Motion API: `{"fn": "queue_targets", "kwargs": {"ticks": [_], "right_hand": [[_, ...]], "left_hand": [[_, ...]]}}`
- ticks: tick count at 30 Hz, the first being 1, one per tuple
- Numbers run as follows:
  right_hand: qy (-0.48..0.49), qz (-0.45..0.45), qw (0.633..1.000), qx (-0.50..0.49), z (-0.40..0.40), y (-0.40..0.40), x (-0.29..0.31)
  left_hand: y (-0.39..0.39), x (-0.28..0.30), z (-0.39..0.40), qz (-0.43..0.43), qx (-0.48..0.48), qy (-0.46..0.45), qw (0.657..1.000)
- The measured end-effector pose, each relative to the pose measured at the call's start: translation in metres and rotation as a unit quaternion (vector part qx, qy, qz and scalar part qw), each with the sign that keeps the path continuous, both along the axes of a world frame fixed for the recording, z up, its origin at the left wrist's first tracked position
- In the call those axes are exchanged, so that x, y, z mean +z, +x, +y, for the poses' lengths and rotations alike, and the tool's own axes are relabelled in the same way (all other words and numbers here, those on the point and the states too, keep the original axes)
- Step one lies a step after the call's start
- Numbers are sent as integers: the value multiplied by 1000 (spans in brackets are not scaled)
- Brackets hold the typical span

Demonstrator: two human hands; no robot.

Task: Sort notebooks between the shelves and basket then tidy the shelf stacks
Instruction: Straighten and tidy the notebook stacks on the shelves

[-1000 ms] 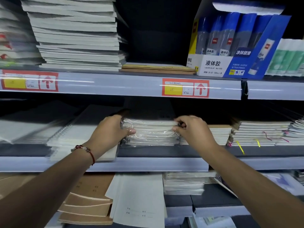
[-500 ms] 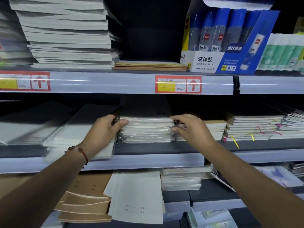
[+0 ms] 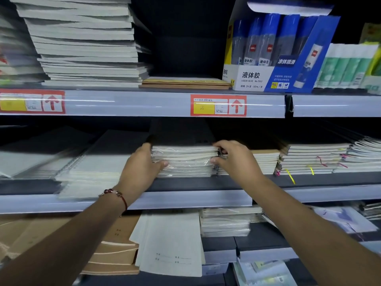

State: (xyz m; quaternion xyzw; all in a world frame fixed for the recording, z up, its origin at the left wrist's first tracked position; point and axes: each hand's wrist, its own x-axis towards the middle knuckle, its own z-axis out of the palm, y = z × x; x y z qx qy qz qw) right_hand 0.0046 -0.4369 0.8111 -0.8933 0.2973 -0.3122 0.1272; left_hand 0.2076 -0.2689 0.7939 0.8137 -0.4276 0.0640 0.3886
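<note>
- Since a second ago, both hands stay clamped on the same wrapped notebook stack [image 3: 185,161] on the middle shelf [image 3: 185,200]; my left thumb has slid from the stack's upper front down to its mid-height, and the view has shifted slightly.
- I note my left hand [image 3: 141,172] against the stack's left end: thumb laid across the front of the plastic wrap, fingers reaching back along the side, out of sight. It grips the stack.
- I note my right hand [image 3: 235,159] at the stack's right end: fingers hooked over the top corner, thumb pressed to the front edge lower down. It also grips the stack.
- A red beaded bracelet [image 3: 115,195] sits on my left wrist.
- Just left of my left hand lie spiral-bound pads [image 3: 92,168], blurred, overhanging the shelf lip.
- Just right of my right hand stands a kraft-covered stack [image 3: 266,162], touching the gripped one; beyond it, stacks with coloured ribbon markers [image 3: 313,159].
- Above the hands, the upper shelf carries a tall grey notebook pile [image 3: 86,44], thin brown folders [image 3: 185,83] and a blue liquid-glue box [image 3: 276,56].
- Below the hands, the lower shelf holds white sheets [image 3: 169,242], brown booklets [image 3: 111,256] and another wrapped stack [image 3: 226,221].
</note>
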Motion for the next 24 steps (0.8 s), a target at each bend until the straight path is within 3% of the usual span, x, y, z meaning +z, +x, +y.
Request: {"fn": "queue_targets", "kwargs": {"ticks": [9, 16, 19, 24], "right_hand": [[-10, 4, 1000, 17, 3, -4, -4], [-28, 7, 999, 16, 4, 0, -4], [7, -1, 999, 31, 3, -5, -1], [44, -51, 998, 20, -5, -1, 3]], "left_hand": [[4, 9, 6, -26, -3, 81, 996], [0, 13, 3, -14, 31, 93, 995], [1, 13, 7, 31, -11, 88, 996], [3, 12, 3, 118, -25, 7, 993]]}}
